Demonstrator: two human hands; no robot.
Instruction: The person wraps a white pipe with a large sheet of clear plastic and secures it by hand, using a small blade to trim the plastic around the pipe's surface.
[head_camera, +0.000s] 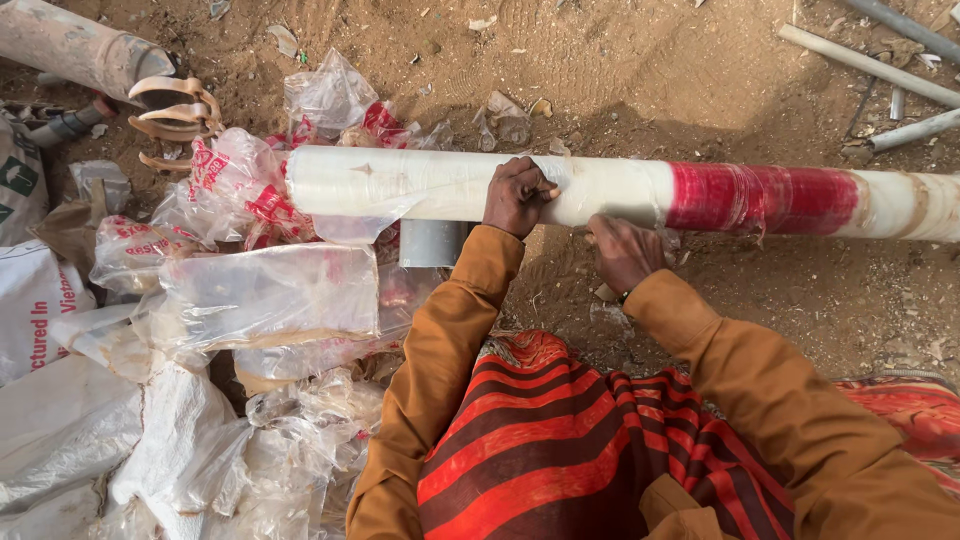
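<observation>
Long white pipe wrapped in clear plastic film lies across dirt ground, red band toward right end. Left hand rests on top of pipe, fingers curled, pinching film. Right hand just below pipe, fingers closed; what it holds cannot tell. Heap of crumpled plastic bags left of pipe end. Grey pipes at far right corner of ground

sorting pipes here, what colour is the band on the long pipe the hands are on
Red, a wide band on the white plastic-wrapped pipe; head view.
</observation>
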